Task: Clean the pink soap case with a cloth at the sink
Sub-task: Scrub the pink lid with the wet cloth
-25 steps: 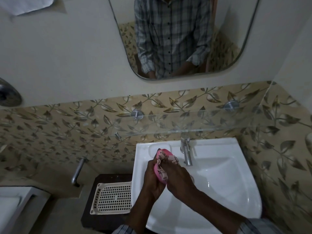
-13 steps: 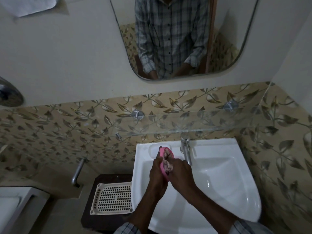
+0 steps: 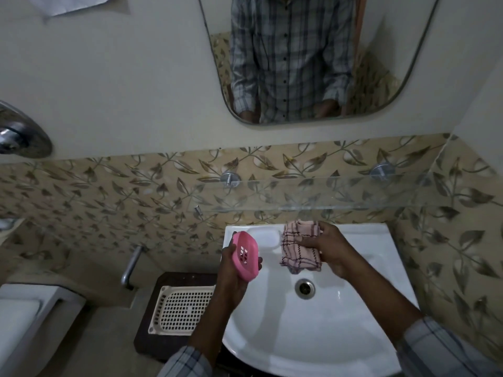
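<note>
My left hand [image 3: 231, 273] holds the pink soap case [image 3: 245, 255] over the left rim of the white sink [image 3: 353, 336], its slotted inside facing up toward me. My right hand [image 3: 328, 247] grips a pink checked cloth [image 3: 299, 247], folded and hanging over the back of the basin, a hand's width to the right of the case. Case and cloth do not touch. The tap is hidden behind the cloth and my right hand.
The drain [image 3: 304, 288] sits in the basin's middle. A glass shelf [image 3: 313, 195] juts out above the sink, below a mirror [image 3: 313, 58]. A white perforated tray [image 3: 182, 310] lies on a dark stand left of the sink, with a chrome pipe [image 3: 132, 265] beside it.
My hands have parted: the left one carried the soap case leftward, the right one pulled the cloth off it to the right. Before, the cloth was pressed into the case.
</note>
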